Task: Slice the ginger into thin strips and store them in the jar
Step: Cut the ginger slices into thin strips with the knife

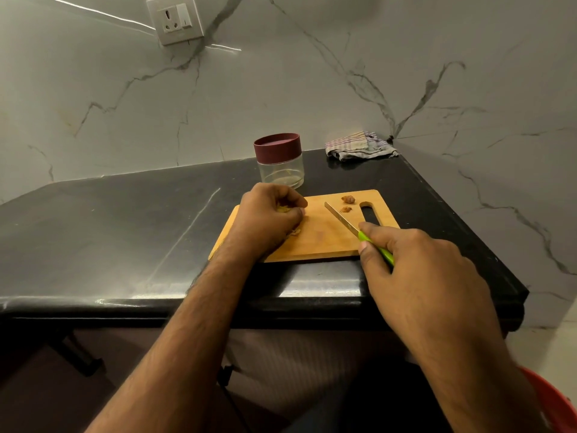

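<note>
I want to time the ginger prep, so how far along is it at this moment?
Early to midway. Done: a few pale strips seem to lie inside the jar, whose maroon lid is on. In hand: the left hand pinches yellowish ginger over the cutting board, while the right hand holds the green-handled knife. Left: two brown ginger pieces near the board's far edge look uncut, and the cut ginger must go into the jar.

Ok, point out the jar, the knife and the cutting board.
jar (282, 173), head view, clear glass wall.
knife (342, 218), head view, middle of blade.
cutting board (324, 239), head view, bare wood.
</note>
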